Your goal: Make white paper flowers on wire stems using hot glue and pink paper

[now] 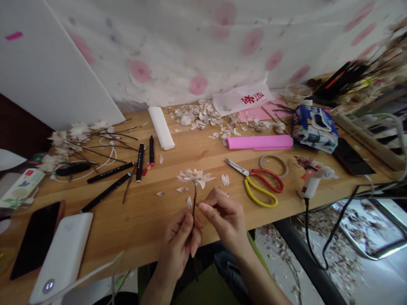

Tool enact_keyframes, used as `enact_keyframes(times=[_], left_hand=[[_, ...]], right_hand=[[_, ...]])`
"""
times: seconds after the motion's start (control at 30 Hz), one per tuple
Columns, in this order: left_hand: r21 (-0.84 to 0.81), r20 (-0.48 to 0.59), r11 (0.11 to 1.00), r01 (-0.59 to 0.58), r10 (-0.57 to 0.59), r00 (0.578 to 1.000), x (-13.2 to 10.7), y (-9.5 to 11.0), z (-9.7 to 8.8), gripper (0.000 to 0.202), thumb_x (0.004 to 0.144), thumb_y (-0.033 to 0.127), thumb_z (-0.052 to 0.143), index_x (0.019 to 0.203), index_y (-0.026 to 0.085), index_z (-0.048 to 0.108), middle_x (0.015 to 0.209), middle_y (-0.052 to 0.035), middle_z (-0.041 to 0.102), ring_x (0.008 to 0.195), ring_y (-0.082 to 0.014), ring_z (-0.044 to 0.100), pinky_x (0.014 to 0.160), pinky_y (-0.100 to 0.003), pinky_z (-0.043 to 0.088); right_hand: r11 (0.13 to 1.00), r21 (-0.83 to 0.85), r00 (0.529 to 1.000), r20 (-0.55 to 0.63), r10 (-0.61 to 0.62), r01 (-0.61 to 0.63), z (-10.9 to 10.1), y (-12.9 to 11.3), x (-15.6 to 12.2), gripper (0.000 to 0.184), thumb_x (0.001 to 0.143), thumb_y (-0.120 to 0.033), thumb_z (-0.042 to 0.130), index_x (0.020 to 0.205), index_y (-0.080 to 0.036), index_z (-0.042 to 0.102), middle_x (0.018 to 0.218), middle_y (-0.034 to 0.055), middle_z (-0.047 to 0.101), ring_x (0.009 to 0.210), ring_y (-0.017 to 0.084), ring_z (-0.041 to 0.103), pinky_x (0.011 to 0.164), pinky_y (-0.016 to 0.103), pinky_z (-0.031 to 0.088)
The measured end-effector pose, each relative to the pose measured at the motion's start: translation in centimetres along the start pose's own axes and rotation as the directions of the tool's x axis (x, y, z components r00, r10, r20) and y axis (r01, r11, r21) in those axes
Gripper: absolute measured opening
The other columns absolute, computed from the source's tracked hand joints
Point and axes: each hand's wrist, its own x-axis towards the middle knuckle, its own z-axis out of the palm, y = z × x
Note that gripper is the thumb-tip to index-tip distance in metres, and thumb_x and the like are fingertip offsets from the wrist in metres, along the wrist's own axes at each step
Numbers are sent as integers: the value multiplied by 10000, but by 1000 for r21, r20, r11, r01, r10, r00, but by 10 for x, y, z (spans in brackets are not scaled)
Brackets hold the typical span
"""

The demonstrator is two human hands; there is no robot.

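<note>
A pale, many-petalled handmade flower (196,177) stands upright on a thin dark stem (195,199) above the front of the table. My left hand (181,237) is closed round the lower stem, thumb against it. Beside the stem, my right hand (227,216) is closed in a pinch, its fingertips close to or touching the stem; what they hold, if anything, I cannot make out. Loose petals (225,180) lie on the wood around the flower. To the right rest scissors (254,178) with one red and one yellow handle, by a roll of tape (273,165).
A white glue gun (313,180) with a black cord stands at the right. Petals are heaped (200,114) at the back, near folded pink paper (259,142) and a wipes pack (314,127). Markers (140,163), finished flowers (78,133), a phone (36,237) and a power bank (63,254) lie left.
</note>
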Motion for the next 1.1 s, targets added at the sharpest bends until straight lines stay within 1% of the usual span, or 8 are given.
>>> enact_keyframes(times=[0.23, 0.3, 0.47, 0.53, 0.6, 0.7, 0.9, 1.1], left_hand=[[62, -54, 998, 16, -12, 998, -1, 7, 5, 474, 810, 617, 768, 738, 174, 617, 412, 81, 504, 382, -55, 393, 457, -197, 232], [81, -54, 997, 16, -11, 998, 0, 8, 6, 482, 803, 623, 771, 733, 170, 620, 408, 70, 527, 380, -56, 406, 457, -197, 238], [64, -23, 997, 35, -34, 999, -4, 11, 9, 471, 800, 613, 780, 733, 169, 636, 419, 68, 540, 370, -50, 423, 449, -189, 242], [34, -5, 999, 40, -40, 999, -8, 12, 9, 452, 799, 596, 790, 730, 173, 643, 416, 67, 543, 363, -51, 431, 444, -190, 239], [29, 8, 999, 26, -26, 1000, -11, 13, 7, 441, 807, 586, 788, 730, 173, 658, 413, 58, 559, 359, -53, 443, 445, -194, 233], [78, -4, 997, -26, 27, 1000, -12, 15, -1, 442, 825, 597, 764, 746, 170, 685, 442, 29, 612, 373, -59, 472, 447, -204, 236], [209, -116, 960, -188, 215, 970, -1, 22, -17, 403, 818, 576, 782, 751, 184, 717, 477, 13, 640, 447, -74, 484, 462, -199, 279], [232, -153, 965, -120, 158, 975, 1, 23, -7, 457, 765, 628, 800, 738, 180, 713, 472, 14, 628, 450, -75, 445, 464, -212, 257]], right_hand=[[988, 153, 996, -89, 22, -8, -11, 8, 3, 242, 858, -333, 795, 669, -220, 696, 871, 29, 666, 797, 158, 602, 704, 281, 470], [957, 285, 992, -104, 74, -41, -13, 11, 0, 300, 864, -386, 786, 671, -211, 637, 975, 41, 697, 702, 127, 590, 611, 258, 456], [828, 533, 984, 94, 149, -176, -10, 14, -5, 400, 888, -540, 716, 764, -248, 473, 676, -24, 658, 376, 76, 417, 361, 202, 303], [903, 393, 982, 134, 130, -173, -10, 16, -2, 389, 944, -554, 633, 769, -252, 461, 573, -39, 626, 374, 93, 456, 376, 199, 354], [992, 56, 989, 99, 110, -116, -15, 20, 4, 376, 982, -537, 572, 760, -236, 528, 594, -3, 668, 453, 118, 555, 447, 215, 440], [939, -337, 997, -44, 60, -71, -37, 27, 14, 328, 974, -467, 596, 794, -201, 666, 713, 53, 732, 593, 153, 641, 546, 244, 497], [867, -491, 947, -310, -84, -84, -84, 22, 17, 220, 926, -371, 677, 972, -186, 787, 885, 89, 804, 679, 190, 701, 604, 282, 533], [944, -331, 926, -357, -124, -1, -63, 21, 13, 105, 837, -262, 763, 891, -214, 839, 753, 58, 803, 572, 174, 685, 584, 293, 568]])
